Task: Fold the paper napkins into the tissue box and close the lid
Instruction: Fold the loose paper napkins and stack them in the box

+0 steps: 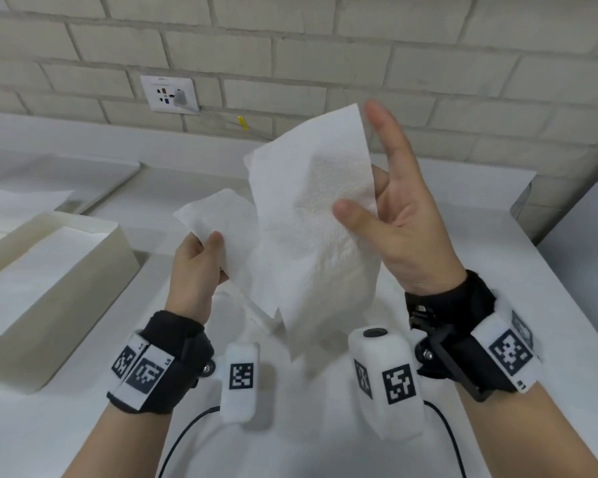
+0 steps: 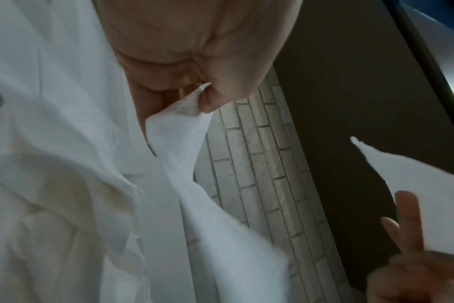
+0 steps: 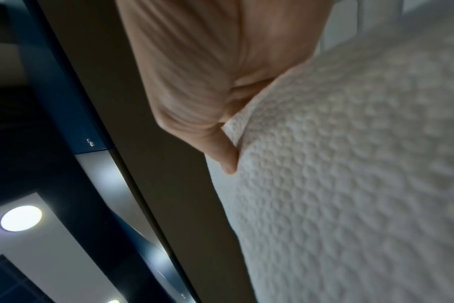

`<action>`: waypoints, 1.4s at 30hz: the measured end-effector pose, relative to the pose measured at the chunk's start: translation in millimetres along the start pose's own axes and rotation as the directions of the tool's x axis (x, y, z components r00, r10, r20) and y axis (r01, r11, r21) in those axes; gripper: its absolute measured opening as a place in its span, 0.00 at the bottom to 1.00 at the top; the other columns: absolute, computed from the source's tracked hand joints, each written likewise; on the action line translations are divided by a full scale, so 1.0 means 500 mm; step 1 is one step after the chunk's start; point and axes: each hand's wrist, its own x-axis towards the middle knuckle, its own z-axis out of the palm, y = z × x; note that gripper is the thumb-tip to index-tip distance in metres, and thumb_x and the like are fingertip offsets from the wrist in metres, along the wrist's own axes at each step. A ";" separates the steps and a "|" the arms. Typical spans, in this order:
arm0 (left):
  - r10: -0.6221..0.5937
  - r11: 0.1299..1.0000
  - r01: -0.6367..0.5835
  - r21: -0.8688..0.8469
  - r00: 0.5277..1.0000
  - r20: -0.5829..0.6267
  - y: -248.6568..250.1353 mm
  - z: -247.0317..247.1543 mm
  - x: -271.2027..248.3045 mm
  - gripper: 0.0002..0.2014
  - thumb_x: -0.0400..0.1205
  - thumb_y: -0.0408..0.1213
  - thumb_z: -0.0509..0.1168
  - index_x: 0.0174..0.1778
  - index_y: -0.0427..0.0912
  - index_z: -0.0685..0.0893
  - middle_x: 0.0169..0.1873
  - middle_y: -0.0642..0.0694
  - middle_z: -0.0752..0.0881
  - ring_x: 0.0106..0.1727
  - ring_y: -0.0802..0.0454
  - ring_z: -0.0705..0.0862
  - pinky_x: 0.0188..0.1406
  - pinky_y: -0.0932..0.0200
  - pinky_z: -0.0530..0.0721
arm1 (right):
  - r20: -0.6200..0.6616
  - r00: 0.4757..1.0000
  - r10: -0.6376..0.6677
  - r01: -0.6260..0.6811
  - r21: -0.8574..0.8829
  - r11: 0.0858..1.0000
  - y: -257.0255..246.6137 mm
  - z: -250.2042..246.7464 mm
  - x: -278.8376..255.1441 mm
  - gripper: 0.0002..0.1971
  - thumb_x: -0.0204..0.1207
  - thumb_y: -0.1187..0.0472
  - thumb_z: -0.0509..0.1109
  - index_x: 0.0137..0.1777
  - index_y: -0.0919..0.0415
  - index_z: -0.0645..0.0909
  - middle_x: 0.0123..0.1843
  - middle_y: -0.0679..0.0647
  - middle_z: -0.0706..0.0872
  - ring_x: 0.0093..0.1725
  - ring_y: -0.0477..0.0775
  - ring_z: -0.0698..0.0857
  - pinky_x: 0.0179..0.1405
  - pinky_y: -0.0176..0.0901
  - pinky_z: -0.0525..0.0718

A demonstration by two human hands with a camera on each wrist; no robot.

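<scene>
Both hands' grip holds napkin (image 1: 311,215) beside tissue box (image 1: 49,270)

The napkin (image 1: 311,215) is white with a dimpled embossed pattern; the tissue box (image 1: 49,305) is cream; the wall (image 1: 325,56) is pale grey brick.

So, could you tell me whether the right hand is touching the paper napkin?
Touching. The head view shows the right hand with its thumb pressed on the paper napkin; the right wrist view shows a finger lying against its textured surface.

Tissue box (image 1: 49,270) left of napkin (image 1: 311,219)
</scene>
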 end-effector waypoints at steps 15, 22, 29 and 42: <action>0.002 1.000 0.002 -0.009 0.922 0.388 0.040 0.052 -0.078 0.13 0.86 0.34 0.56 0.45 0.42 0.87 0.40 0.40 0.83 0.42 0.47 0.80 0.40 0.57 0.78 | -0.375 0.819 0.434 -0.476 -0.023 0.879 0.107 0.043 -0.010 0.09 0.79 0.57 0.64 0.41 0.61 0.71 0.40 0.55 0.70 0.40 0.54 0.69 0.44 0.49 0.69; -0.037 0.992 0.085 -0.092 0.901 0.432 0.036 0.069 -0.098 0.29 0.81 0.63 0.45 0.60 0.51 0.84 0.56 0.51 0.89 0.60 0.54 0.86 0.62 0.51 0.82 | -0.460 0.769 0.444 -0.523 -0.052 0.851 0.121 0.036 -0.025 0.12 0.80 0.62 0.65 0.36 0.61 0.69 0.33 0.55 0.69 0.35 0.52 0.69 0.36 0.41 0.69; 0.066 0.998 -0.069 0.001 0.959 0.277 0.003 0.082 -0.099 0.10 0.86 0.33 0.57 0.55 0.51 0.81 0.51 0.52 0.89 0.55 0.53 0.87 0.53 0.56 0.83 | -0.410 0.820 0.399 -0.512 -0.214 0.832 0.119 0.014 -0.031 0.06 0.78 0.64 0.67 0.47 0.55 0.72 0.43 0.51 0.80 0.42 0.48 0.80 0.47 0.36 0.80; 0.014 0.998 -0.007 -0.055 0.993 0.120 -0.010 0.017 -0.053 0.13 0.86 0.28 0.55 0.50 0.49 0.82 0.45 0.52 0.89 0.48 0.54 0.87 0.45 0.56 0.82 | -0.040 0.559 0.828 -0.064 -0.998 -0.005 0.189 -0.039 -0.098 0.35 0.73 0.43 0.69 0.73 0.61 0.61 0.68 0.61 0.66 0.64 0.65 0.71 0.49 0.48 0.72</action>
